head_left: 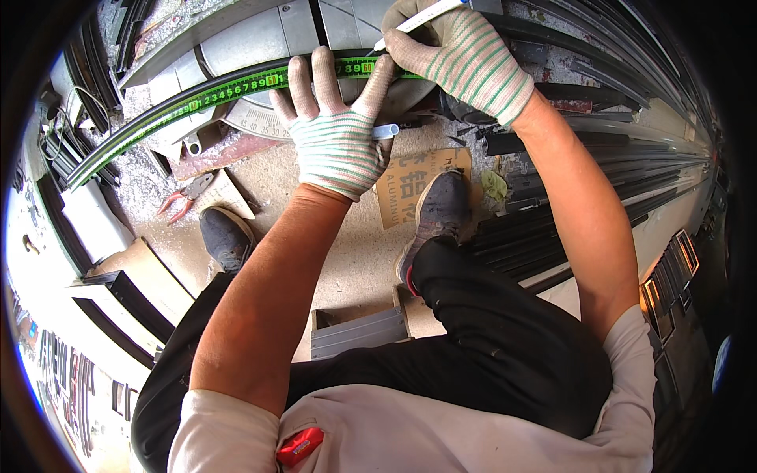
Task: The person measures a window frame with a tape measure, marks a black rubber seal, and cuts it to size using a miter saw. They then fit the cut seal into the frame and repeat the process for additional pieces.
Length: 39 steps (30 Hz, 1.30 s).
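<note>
"What runs in from your far left?"

"Your green tape measure, laid lengthwise along a dark strip that curves in this wide view; keeping the two side by side probably lets you read straight off the edge. The red-handled pliers lie on the floor nearer you, left of your left hand."

"And that left hand?"

"Your gloved fingers are spread across the tape, likely to keep it from sliding. A small translucent tube sticks out beside your thumb, perhaps the pen's cap, tucked there so you needn't put it down. How firmly it's gripped, you can't tell from here."

"Your right hand?"

"It pinches a white pen at a slant, tip down beside your left index finger, presumably so the finger guides the spot. Whether the tip touches, I can't tell. Farther right, black profiles lie bunched lengthwise, seemingly stock kept within your reach."
</note>
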Each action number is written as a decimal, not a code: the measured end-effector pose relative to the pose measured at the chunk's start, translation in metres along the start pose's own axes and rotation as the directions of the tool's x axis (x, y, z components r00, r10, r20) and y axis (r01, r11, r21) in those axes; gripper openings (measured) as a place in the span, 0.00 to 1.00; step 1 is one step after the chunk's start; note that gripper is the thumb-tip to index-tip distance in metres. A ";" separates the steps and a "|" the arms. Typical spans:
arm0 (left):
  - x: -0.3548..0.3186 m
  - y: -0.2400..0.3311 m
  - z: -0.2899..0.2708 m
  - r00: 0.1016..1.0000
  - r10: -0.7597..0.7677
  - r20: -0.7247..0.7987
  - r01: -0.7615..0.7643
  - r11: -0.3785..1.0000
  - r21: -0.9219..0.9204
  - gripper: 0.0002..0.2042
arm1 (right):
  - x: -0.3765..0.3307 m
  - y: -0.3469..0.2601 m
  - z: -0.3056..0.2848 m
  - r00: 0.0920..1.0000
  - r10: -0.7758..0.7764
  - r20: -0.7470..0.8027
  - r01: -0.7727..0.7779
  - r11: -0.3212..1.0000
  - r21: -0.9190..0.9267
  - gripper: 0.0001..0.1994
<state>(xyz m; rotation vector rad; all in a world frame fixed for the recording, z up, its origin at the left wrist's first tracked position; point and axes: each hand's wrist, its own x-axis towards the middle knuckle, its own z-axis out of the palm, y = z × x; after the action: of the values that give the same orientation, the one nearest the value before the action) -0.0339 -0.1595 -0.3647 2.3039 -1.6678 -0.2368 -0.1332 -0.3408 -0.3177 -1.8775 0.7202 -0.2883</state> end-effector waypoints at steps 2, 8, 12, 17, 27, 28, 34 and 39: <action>0.000 0.000 0.000 1.000 0.000 -0.002 0.000 1.000 -0.005 0.46 | 0.000 0.000 0.000 1.000 0.013 0.004 -0.013 1.000 0.003 0.08; 0.000 0.000 0.000 1.000 -0.003 0.002 0.003 1.000 0.003 0.46 | 0.000 -0.001 0.000 1.000 0.000 0.003 0.000 1.000 -0.009 0.08; 0.000 0.000 0.000 1.000 -0.001 -0.005 0.001 1.000 -0.012 0.46 | 0.000 0.000 0.000 1.000 0.014 0.009 -0.015 1.000 0.009 0.07; 0.001 -0.001 0.000 1.000 0.000 -0.012 0.000 1.000 -0.023 0.46 | 0.000 -0.003 -0.001 0.999 0.031 0.018 -0.031 0.999 0.007 0.07; 0.001 0.000 -0.001 1.000 -0.001 0.004 0.001 1.000 0.001 0.46 | 0.000 -0.002 -0.001 0.999 0.039 0.012 -0.039 0.999 0.004 0.08; 0.001 0.000 0.000 1.000 0.000 -0.002 0.000 1.000 -0.002 0.46 | 0.000 -0.001 -0.001 0.999 0.043 0.018 -0.043 0.999 0.010 0.08; 0.001 -0.001 0.000 1.000 0.007 -0.026 -0.007 1.000 -0.019 0.45 | 0.001 0.001 0.000 0.999 0.029 0.014 -0.029 0.999 0.025 0.08; 0.001 -0.002 0.002 1.000 0.011 -0.024 -0.012 1.000 -0.019 0.45 | 0.001 0.000 0.000 1.000 0.012 0.005 -0.012 1.000 0.004 0.08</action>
<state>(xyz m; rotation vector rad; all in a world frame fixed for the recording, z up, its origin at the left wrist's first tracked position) -0.0324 -0.1605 -0.3668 2.2740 -1.6595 -0.2207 -0.1324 -0.3417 -0.3183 -1.8691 0.7269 -0.2766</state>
